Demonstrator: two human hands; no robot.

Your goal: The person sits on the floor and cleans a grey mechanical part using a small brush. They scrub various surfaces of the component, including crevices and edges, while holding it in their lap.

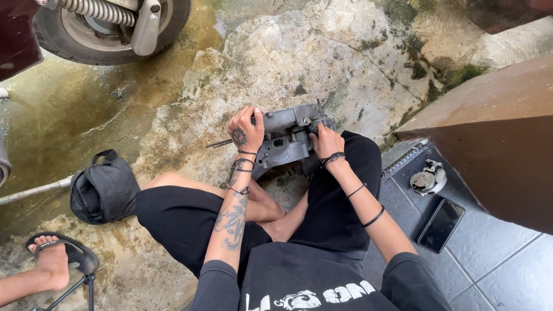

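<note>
I sit cross-legged on the ground with a grey metal engine casing [288,135] standing in front of my shins. My left hand [246,129] grips the casing's upper left edge. My right hand [325,140] is closed on its right side, near a small knob and a thin stud that sticks up. A thin metal rod [219,143] pokes out to the left, just past my left hand. Both wrists wear dark bracelets.
A black bag [103,190] lies at my left knee. A scooter wheel [109,29] stands top left. Another person's sandalled foot [55,259] is bottom left. On the tiles to my right lie a black phone [440,224] and a small round metal part [427,179], beside a brown wall [495,144].
</note>
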